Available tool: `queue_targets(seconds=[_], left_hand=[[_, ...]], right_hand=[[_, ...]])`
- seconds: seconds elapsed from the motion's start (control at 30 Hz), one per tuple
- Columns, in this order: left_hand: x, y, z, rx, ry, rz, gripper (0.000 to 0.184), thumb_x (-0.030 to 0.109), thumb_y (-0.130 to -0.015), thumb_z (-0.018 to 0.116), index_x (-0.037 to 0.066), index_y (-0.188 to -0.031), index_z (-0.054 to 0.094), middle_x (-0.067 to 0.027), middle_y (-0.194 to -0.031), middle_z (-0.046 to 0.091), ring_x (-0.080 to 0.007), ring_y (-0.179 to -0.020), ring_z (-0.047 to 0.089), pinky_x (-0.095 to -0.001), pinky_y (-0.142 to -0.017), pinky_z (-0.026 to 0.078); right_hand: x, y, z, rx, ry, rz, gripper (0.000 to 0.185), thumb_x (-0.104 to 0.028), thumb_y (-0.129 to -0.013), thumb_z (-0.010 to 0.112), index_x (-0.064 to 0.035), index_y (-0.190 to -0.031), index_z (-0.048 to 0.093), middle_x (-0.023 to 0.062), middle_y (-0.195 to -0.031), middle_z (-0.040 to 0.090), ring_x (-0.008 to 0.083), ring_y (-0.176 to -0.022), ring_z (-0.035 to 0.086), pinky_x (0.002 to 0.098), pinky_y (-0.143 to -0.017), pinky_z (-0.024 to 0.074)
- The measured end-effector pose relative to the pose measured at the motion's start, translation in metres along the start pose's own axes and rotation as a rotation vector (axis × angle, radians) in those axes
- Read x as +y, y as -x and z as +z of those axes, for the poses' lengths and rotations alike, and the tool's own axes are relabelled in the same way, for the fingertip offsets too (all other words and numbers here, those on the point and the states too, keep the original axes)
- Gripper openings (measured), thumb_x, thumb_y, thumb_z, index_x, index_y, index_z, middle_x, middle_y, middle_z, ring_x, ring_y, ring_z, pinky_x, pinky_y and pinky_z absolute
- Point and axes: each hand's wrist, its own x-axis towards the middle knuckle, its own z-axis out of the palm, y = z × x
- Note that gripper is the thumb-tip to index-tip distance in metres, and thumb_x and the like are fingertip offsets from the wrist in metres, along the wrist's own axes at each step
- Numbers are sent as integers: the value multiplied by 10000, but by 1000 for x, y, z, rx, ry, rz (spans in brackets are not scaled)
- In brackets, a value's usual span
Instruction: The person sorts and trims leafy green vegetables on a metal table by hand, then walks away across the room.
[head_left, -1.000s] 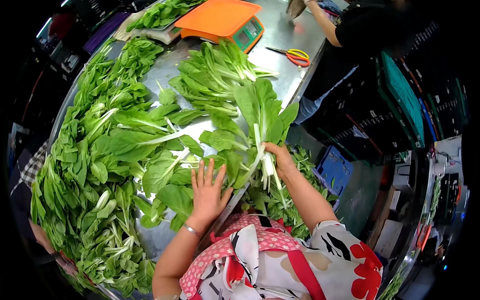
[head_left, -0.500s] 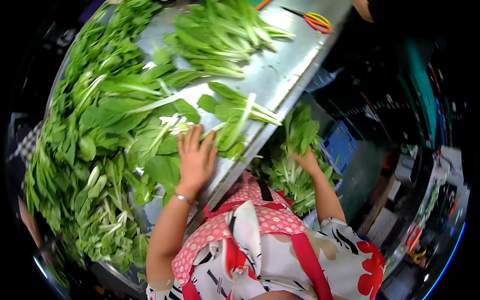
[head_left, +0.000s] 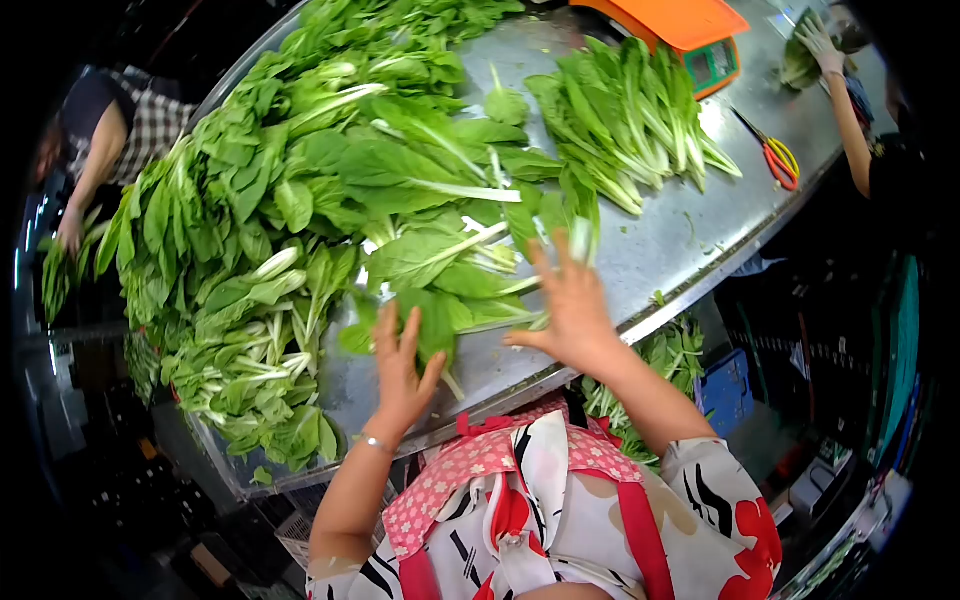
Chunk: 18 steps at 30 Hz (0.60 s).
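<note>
Loose leafy greens with pale stems [head_left: 430, 190], like bok choy, lie on the metal table around both hands. My left hand [head_left: 402, 385] is open near the front edge, its spread fingers at a broad green leaf [head_left: 430, 330]. My right hand [head_left: 578, 318] is over the table with fingers apart, beside a blurred white-stemmed leaf [head_left: 582, 230]; fingertip contact with it is unclear. A neater bunch of greens [head_left: 640, 125] lies beyond my right hand, stems pointing toward the right edge.
Scissors [head_left: 778, 160] with red and yellow handles lie near an orange scale [head_left: 690, 30]. A large heap of greens [head_left: 220, 220] covers the table's left side. Below the front edge are more greens [head_left: 675, 350] and a blue crate [head_left: 727, 390]. Co-workers handle greens left and far right.
My right hand has come up from the greens below the edge to over the table. My left hand has drawn back toward the front edge. The view has shifted, showing the scale.
</note>
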Motion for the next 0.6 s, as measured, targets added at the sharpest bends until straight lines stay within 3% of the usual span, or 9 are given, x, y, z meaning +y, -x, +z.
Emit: queue_targets(seconds=[0.07,0.13,0.23,0.27,0.3,0.37,0.4,0.43,0.6], left_hand=[[3,-9,12,68,143,-19,406,180,-830,489,41,-1208,431,-204,-1295,330,-331,-1210,302,-428,-1028,147],[-2,-11,10,131,198,-35,355,176,-841,476,27,-1164,470,-198,-1246,395,-321,-1166,362,-403,-1012,205],[-2,-7,10,140,581,-240,247,155,-858,453,0,-1038,517,-160,-1098,485,-268,-1021,456,-343,-912,322],[0,-5,11,148,634,-243,217,145,-858,452,-6,-1000,515,-147,-1045,492,-245,-968,468,-323,-866,344],[4,-1,15,153,696,-239,189,134,-858,452,-12,-962,514,-133,-993,499,-223,-915,480,-304,-820,366],[19,2,23,177,764,-231,187,127,-846,469,-13,-962,514,-130,-993,499,-227,-922,480,-311,-826,366],[24,5,25,220,815,-256,187,120,-834,486,-14,-961,515,-127,-994,499,-231,-928,479,-319,-833,366],[29,7,28,250,874,-268,189,112,-821,503,-15,-961,516,-124,-994,499,-235,-934,478,-326,-839,366],[58,2,16,230,570,90,233,105,-777,534,2,-986,528,-167,-997,511,-306,-922,478,-362,-850,364]], right_hand=[[-21,-16,3,-85,26,1,1094,-560,-517,713,-180,-1368,140,211,-1400,83,472,-1241,148,658,-909,200],[-53,-34,22,-240,156,-171,984,-495,-537,727,-141,-1326,257,207,-1365,204,461,-1214,227,623,-914,228],[-60,-25,37,-186,176,-239,877,-449,-578,716,-132,-1298,327,171,-1344,272,414,-1222,238,595,-902,251],[-58,-21,41,78,190,-292,659,-328,-600,702,-99,-1163,449,140,-1176,443,352,-1110,383,501,-831,339],[-57,-17,50,79,199,-285,659,-328,-600,702,-99,-1163,449,140,-1176,443,352,-1110,383,501,-831,339],[-51,-12,64,108,49,-220,489,-239,-578,683,-97,-1007,496,87,-978,514,291,-963,466,428,-746,376],[-53,-11,60,277,58,-254,353,-144,-558,654,-104,-869,493,46,-824,503,243,-810,491,367,-656,378],[-49,-10,59,285,70,-241,353,-144,-558,654,-104,-869,493,46,-824,503,243,-810,491,367,-656,378],[-21,11,22,321,-477,-145,364,-10,-578,602,-64,-926,510,97,-890,534,287,-844,537,346,-713,426]])
